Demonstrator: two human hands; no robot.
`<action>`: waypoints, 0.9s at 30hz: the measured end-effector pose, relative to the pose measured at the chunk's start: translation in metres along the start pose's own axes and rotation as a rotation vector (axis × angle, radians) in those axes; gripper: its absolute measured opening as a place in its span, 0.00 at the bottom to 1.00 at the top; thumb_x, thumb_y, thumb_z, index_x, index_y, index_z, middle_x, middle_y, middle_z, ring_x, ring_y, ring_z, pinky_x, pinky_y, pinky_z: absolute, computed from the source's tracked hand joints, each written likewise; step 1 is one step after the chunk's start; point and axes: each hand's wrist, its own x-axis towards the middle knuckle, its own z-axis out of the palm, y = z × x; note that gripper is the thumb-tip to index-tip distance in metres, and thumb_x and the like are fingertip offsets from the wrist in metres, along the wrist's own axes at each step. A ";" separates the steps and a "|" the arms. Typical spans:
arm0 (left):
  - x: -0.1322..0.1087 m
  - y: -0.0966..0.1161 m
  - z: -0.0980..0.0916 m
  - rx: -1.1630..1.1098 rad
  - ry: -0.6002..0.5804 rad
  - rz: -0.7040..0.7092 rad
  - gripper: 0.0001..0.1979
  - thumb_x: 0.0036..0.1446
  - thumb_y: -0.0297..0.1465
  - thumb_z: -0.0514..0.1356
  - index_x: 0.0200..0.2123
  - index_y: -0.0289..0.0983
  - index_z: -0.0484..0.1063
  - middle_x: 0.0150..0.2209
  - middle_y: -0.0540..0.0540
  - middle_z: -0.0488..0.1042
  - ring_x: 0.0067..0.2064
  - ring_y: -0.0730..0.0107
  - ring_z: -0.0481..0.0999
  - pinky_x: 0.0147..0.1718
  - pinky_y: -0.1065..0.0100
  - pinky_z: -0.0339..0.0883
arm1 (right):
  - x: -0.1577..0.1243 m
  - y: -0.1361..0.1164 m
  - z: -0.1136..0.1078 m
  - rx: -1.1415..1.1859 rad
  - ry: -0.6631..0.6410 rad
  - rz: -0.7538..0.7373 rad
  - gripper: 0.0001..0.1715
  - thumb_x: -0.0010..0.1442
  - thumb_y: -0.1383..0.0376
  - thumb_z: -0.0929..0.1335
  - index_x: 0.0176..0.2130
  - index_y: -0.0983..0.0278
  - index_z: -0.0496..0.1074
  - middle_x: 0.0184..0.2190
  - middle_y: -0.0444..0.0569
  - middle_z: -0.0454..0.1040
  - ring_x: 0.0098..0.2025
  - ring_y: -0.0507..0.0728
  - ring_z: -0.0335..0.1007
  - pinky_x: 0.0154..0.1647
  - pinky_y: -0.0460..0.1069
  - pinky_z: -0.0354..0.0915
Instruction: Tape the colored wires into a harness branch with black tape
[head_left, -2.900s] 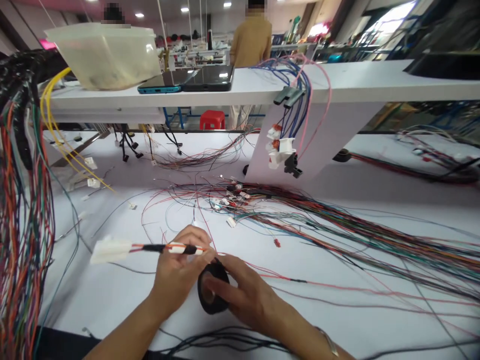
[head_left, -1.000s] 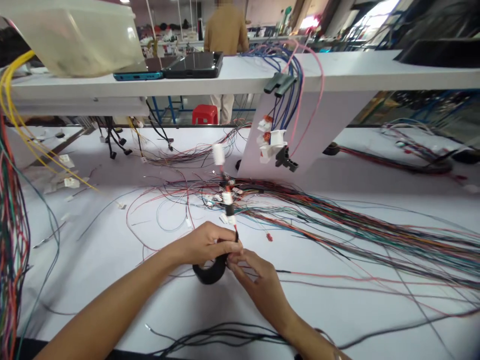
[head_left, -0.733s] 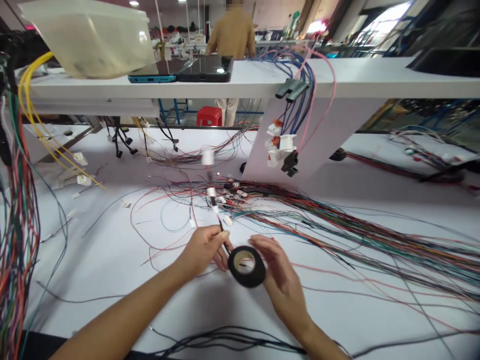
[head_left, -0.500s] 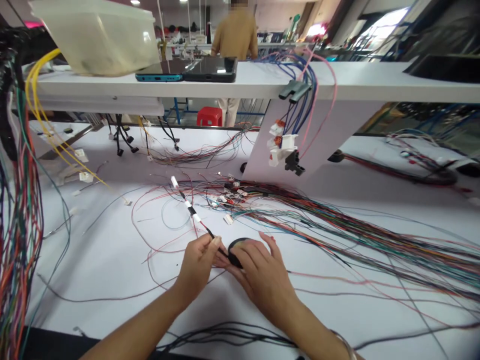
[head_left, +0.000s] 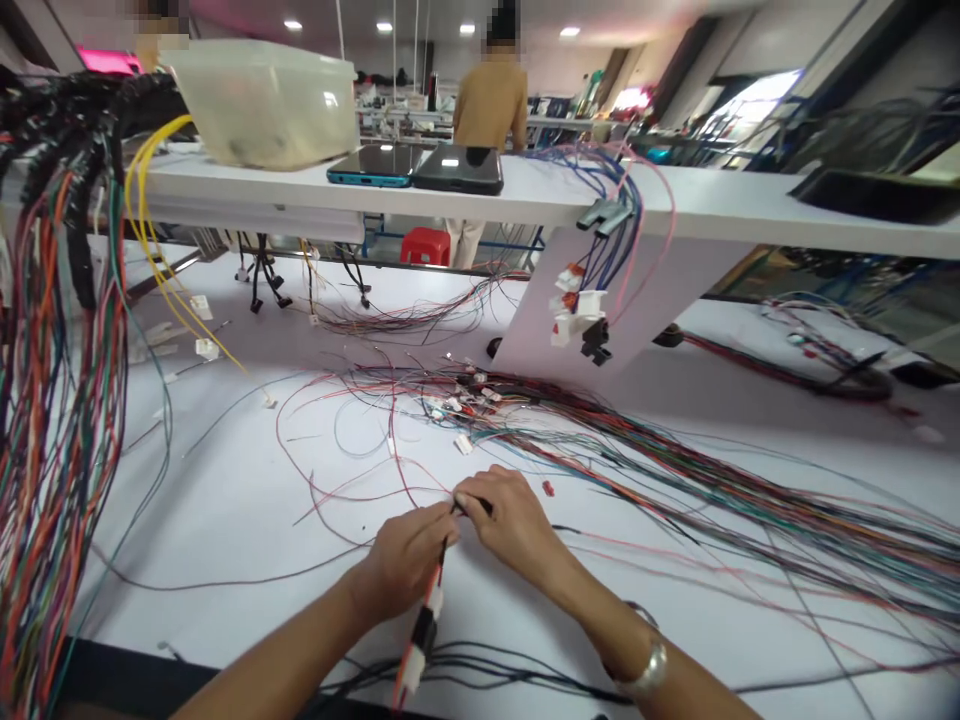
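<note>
My left hand [head_left: 405,560] and my right hand [head_left: 510,518] meet low in the middle of the white workbench [head_left: 225,500]. Both pinch a thin wire lead [head_left: 426,628], wrapped in black tape with orange and white showing, which hangs towards me from the left hand. A white connector [head_left: 409,680] sits at its lower end. A short black strip [head_left: 484,506], possibly tape, shows at the right hand's fingertips. The black tape roll is hidden from this view.
Long bundles of coloured wires [head_left: 675,480] fan out to the right of my hands. A thick wire harness [head_left: 60,400] hangs at the left. Above stands a white shelf [head_left: 285,190] with a plastic tub [head_left: 262,110] and two phones [head_left: 457,170]. A co-worker [head_left: 489,110] stands beyond.
The taped lead has swung from pointing away to hanging towards me. The tape roll has gone from sight, and my hands have closed together on the lead's upper end.
</note>
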 end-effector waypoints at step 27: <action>-0.032 0.052 -0.064 -1.156 0.336 -1.223 0.15 0.59 0.39 0.56 0.32 0.32 0.72 0.20 0.52 0.67 0.16 0.77 0.66 0.14 0.75 0.54 | 0.043 -0.077 0.002 1.292 -0.681 0.079 0.24 0.53 0.49 0.69 0.34 0.69 0.72 0.18 0.38 0.59 0.22 0.48 0.53 0.29 0.46 0.58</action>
